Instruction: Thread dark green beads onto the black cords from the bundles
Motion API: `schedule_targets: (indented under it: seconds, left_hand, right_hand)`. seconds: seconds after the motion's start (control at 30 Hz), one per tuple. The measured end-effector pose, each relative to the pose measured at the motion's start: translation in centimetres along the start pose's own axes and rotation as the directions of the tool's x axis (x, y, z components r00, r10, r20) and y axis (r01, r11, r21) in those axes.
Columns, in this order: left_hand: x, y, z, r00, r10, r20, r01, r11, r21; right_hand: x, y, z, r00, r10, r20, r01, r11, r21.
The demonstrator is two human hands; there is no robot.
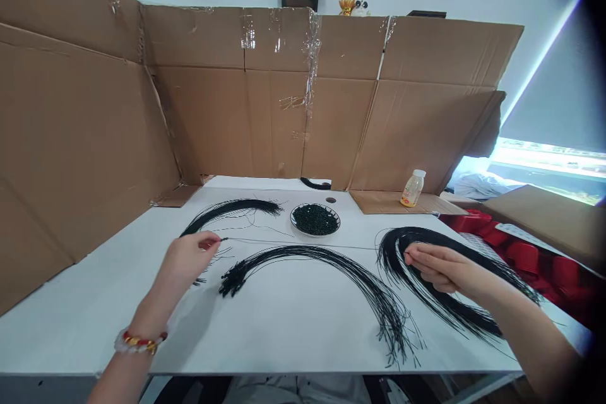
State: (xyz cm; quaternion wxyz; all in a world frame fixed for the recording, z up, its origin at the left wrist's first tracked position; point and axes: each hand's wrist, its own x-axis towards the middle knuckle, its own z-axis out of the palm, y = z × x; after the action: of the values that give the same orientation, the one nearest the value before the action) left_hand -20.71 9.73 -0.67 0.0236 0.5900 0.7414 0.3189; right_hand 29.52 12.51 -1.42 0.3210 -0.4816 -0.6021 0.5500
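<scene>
The person's two bare forearms lie nearest the camera, reaching in from the near left and the near right over a white table (293, 322). On the left wrist sits a beaded bracelet (137, 342) in red, gold and clear tones. The left hand (186, 259) has its thumb and fingers pinched on the end of a thin cord (265, 240), a small dark tip sticking out to the right of the grip. The cord runs almost straight across the table toward the right hand (438, 265), whose fingers are closed together above a thick black bundle (492, 271); whether the cord reaches between them cannot be told against the dark strands.

Between the hands, on the near side of the cord, a middle bundle (312, 251) of black strands arches over the table, its knobbly end at the left and its loose ends fanning out at the near right. A left bundle (231, 206) curves away just beyond the left hand. Past the cord stands a round dish (292, 221) filled with small dark pieces (315, 219). Farther right, a small bottle (413, 189) with a white cap stands on cardboard (203, 120), which also walls the far and left sides.
</scene>
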Motion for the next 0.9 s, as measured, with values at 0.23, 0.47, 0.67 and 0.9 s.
schedule_targets:
  seconds: [0.23,0.47,0.67,0.9]
  left_hand:
    - [0.2,-0.2,4.5,0.967,0.026,0.253,-0.047,0.996,0.081]
    - [-0.9,-0.1,5.7,0.947,0.071,0.313,-0.113,0.987,0.118]
    - [-2.0,-0.3,5.2,0.948,0.159,0.276,-0.194,0.975,0.106]
    - [-3.0,-1.7,5.6,0.957,0.217,0.194,-0.23,0.972,0.049]
  right_hand:
    - [2.9,5.0,2.6,0.996,0.068,-0.059,-0.064,0.996,0.068]
    - [4.5,8.0,4.8,0.987,0.059,-0.149,-0.083,0.984,-0.157]
    - [2.3,8.3,5.7,0.966,-0.128,-0.222,-0.028,0.808,-0.588]
    - [0.3,8.5,8.2,0.872,-0.464,-0.158,0.046,0.398,-0.916]
